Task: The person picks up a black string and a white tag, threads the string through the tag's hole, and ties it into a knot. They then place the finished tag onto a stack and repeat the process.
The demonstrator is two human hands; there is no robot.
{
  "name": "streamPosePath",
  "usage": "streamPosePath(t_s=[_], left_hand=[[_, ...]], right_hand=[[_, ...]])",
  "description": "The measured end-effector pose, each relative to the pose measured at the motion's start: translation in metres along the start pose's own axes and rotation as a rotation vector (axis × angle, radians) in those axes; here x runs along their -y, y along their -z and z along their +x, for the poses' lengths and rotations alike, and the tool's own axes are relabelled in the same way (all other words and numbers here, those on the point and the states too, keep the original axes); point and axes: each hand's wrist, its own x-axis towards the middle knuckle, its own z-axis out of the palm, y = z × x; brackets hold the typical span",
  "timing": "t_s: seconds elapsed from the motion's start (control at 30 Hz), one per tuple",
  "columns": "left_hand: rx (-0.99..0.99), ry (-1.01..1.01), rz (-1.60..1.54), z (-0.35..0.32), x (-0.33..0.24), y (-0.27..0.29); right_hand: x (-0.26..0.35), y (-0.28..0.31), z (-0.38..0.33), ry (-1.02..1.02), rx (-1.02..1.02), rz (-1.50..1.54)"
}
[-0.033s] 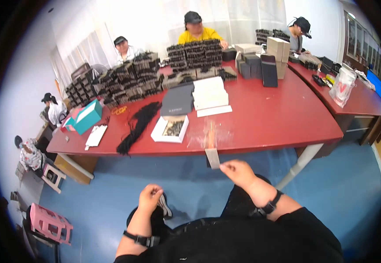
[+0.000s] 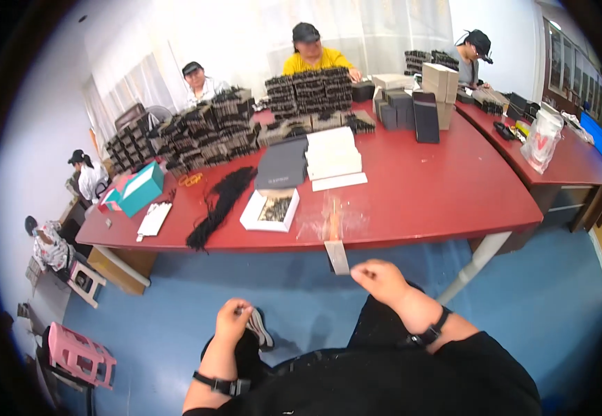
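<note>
My right hand (image 2: 382,281) is just right of a grey card-like piece (image 2: 337,257) that hangs over the table's front edge. Its fingers are pinched together, and whatever they may hold is too small to make out. Lower and to the left, my left hand (image 2: 233,320) hovers over the floor beside my leg, fingers curled closed; a small dark spot shows at the fingertips. Clear tape with an orange-brown strip (image 2: 334,220) lies above the grey piece at the edge. A white box (image 2: 247,213) with small pieces inside sits left of it.
On the red table (image 2: 412,187) lie a black cord bundle (image 2: 221,208), a dark grey box (image 2: 281,161), white cards (image 2: 333,156) and a teal box (image 2: 140,188). Stacked dark bundles (image 2: 207,128) line the back, where several people work. A pink stool (image 2: 79,353) stands at lower left.
The view has shifted slightly, the table appearing a little lower. My right fingertips, at the grey piece's corner before, now show a small gap from it. My left hand stays nearly the same.
</note>
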Motion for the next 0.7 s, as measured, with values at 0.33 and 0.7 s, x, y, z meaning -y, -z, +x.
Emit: streamPosePath(t_s=[0.33, 0.7], left_hand=[[-0.275, -0.506, 0.405, 0.074, -0.092, 0.076], [-0.284, -0.665, 0.56, 0.132, -0.075, 0.013]], right_hand=[[0.047, 0.168, 0.042, 0.345, -0.532, -0.659], [0.068, 0.158, 0.051, -0.131, -0.033, -0.886]])
